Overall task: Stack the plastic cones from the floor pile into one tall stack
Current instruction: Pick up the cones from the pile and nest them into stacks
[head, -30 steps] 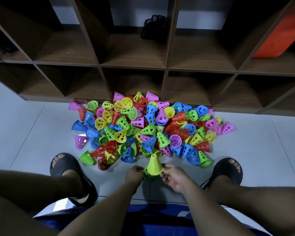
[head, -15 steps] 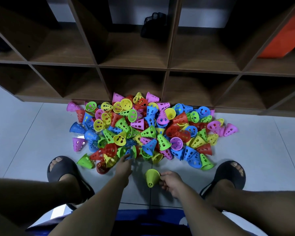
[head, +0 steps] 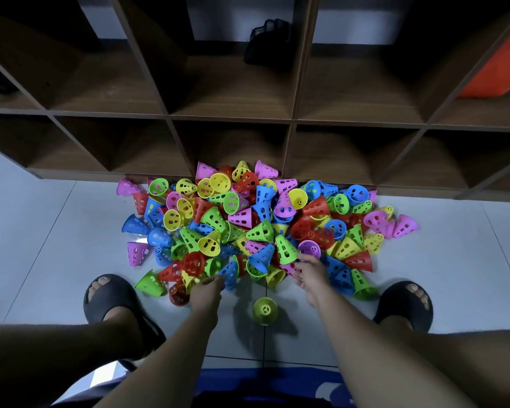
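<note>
left hand at blue cone, grip unclear | right hand spread over pile | risk: arms toppling standing cone

pile of bright perforated plastic cones on the grey tiled floor, up against a dark wooden cubby shelf. one lime-yellow plastic cone stands upright alone just in front, between the arms. left hand is at the pile's near edge by a blue cone, right hand touches the pile with spread fingers.
</note>
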`<state>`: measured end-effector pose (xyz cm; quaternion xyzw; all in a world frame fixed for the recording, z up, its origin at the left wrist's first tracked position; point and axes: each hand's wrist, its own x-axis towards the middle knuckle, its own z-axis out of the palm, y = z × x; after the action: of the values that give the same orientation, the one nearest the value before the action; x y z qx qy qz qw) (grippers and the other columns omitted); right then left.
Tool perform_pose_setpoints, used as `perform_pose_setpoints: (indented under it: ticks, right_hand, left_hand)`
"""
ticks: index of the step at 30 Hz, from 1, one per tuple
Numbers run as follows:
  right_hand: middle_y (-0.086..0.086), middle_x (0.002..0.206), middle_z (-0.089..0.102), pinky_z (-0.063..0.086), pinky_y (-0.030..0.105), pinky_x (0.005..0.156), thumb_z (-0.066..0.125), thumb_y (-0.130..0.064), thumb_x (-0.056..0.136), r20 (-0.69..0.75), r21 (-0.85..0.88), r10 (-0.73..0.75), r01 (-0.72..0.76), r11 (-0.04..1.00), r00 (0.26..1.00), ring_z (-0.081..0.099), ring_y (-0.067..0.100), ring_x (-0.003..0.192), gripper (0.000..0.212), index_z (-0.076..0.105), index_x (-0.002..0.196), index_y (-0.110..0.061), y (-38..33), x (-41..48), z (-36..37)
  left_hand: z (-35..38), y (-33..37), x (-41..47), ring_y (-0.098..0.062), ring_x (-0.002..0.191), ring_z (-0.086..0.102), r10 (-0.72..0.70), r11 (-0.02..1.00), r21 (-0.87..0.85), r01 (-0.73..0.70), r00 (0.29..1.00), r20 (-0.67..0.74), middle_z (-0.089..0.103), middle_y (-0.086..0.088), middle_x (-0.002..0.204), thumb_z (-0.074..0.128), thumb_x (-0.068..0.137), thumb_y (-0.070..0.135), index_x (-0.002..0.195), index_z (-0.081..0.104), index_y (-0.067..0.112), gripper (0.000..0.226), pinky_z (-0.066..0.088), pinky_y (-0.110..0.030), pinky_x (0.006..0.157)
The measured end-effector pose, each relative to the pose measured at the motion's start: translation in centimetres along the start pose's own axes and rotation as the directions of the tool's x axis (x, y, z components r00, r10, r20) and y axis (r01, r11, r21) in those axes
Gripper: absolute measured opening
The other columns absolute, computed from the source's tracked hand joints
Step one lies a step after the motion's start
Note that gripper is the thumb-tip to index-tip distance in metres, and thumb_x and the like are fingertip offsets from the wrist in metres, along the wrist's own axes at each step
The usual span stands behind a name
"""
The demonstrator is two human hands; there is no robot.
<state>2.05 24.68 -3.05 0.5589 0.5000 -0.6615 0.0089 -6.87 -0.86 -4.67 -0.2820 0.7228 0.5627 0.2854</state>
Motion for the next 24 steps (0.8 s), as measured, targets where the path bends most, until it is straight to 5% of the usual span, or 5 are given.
perform_pose_setpoints:
  ticks: [5,9,14,19,24]
  right_hand:
    - [0.008,0.112,0.069,0.058,0.04,0.096,0.049,-0.002,0.105,0.095,0.074,0.04,-0.047,0.996,0.995,0.071,0.019,0.099,0.03,0.068,0.12,-0.02,-0.9,0.1,0.6]
    - [0.01,0.111,0.071,0.057,0.034,0.086,0.055,-0.002,0.103,0.079,0.088,0.036,-0.043,0.995,0.996,0.072,0.019,0.099,0.026,0.069,0.12,-0.016,-1.1,0.3,0.6]
    - [0.012,0.093,0.076,0.052,0.029,0.065,0.067,-0.004,0.098,0.012,0.16,0.031,-0.033,0.987,0.999,0.068,0.02,0.082,0.018,0.075,0.111,-0.012,-1.0,-0.4,0.2]
    - [0.01,0.088,0.078,0.052,0.03,0.063,0.072,-0.007,0.095,0.0,0.287,0.081,-0.077,0.955,0.997,0.07,0.017,0.072,0.015,0.075,0.108,-0.014,0.1,-2.1,0.3]
    - [0.004,0.077,0.068,0.051,0.03,0.06,0.061,-0.002,0.1,0.127,0.388,0.159,-0.197,0.901,0.979,0.062,0.015,0.067,0.015,0.068,0.11,-0.011,1.8,-4.4,0.6]
  left_hand:
    - [-0.6,1.0,-2.0,-0.022,0.08,0.062,0.06,0.997,0.044,-0.057,0.996,-0.059,0.076,-0.011,0.091,0.084,0.086,0.015,0.085,0.08,0.011,0.005,0.05,-0.036,0.068]
    - [-0.6,2.1,-3.6,-0.019,0.069,0.056,0.09,0.995,0.041,-0.088,0.995,-0.039,0.07,-0.007,0.081,0.082,0.084,0.006,0.085,0.073,0.004,0.009,0.045,-0.031,0.06]
    - [-0.1,1.7,-5.4,-0.021,0.071,0.059,0.033,0.998,-0.059,-0.023,0.985,0.171,0.071,-0.014,0.082,0.084,0.083,-0.002,0.102,0.064,0.005,0.028,0.048,-0.03,0.061]
    - [1.2,0.8,-6.9,-0.023,0.079,0.06,-0.004,1.0,0.008,0.002,0.927,0.376,0.072,-0.015,0.085,0.072,0.097,0.005,0.104,0.074,-0.004,0.011,0.049,-0.03,0.069]
    - [2.4,0.0,-7.7,-0.019,0.082,0.063,-0.014,0.994,0.102,-0.026,0.931,0.365,0.073,-0.009,0.09,0.069,0.102,0.014,0.106,0.076,0.004,0.013,0.05,-0.029,0.072]
